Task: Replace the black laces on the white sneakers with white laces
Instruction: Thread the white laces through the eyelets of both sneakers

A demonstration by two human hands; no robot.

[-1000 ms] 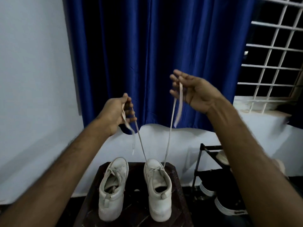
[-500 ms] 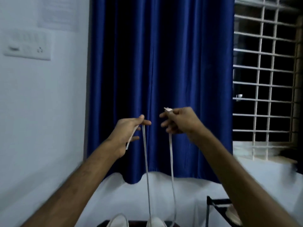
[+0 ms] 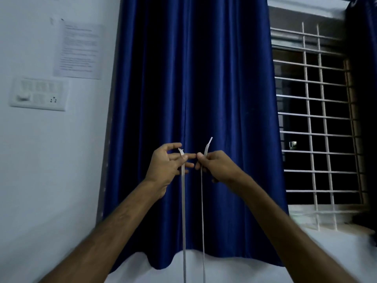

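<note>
- Your left hand (image 3: 166,167) and right hand (image 3: 219,167) are raised side by side just below the middle of the view, at 7 and 5 o'clock from centre. Their fingertips nearly meet.
- The white lace (image 3: 184,211) hangs as two near-parallel strands, one from each hand. Both run straight down toward 6 o'clock and leave the view at the bottom edge.
- Your left hand holds the left strand near its end. The lace bends over your forefinger with the thumb lifted just above it, and the other fingers curl loosely round the strand.
- Your right hand pinches the right strand between thumb and forefinger, the remaining fingers folded in. The lace tip (image 3: 210,140) sticks up out of the pinch toward 1 o'clock.
- Behind your hands, a blue curtain (image 3: 183,78) fills the centre from 12 to 6 o'clock.
- A barred window (image 3: 318,123) stands at 3 o'clock, dark beyond the grille.
- On the wall at 9 o'clock is a switchboard (image 3: 38,94), with a printed sheet (image 3: 78,52) just above it at 10 o'clock.
</note>
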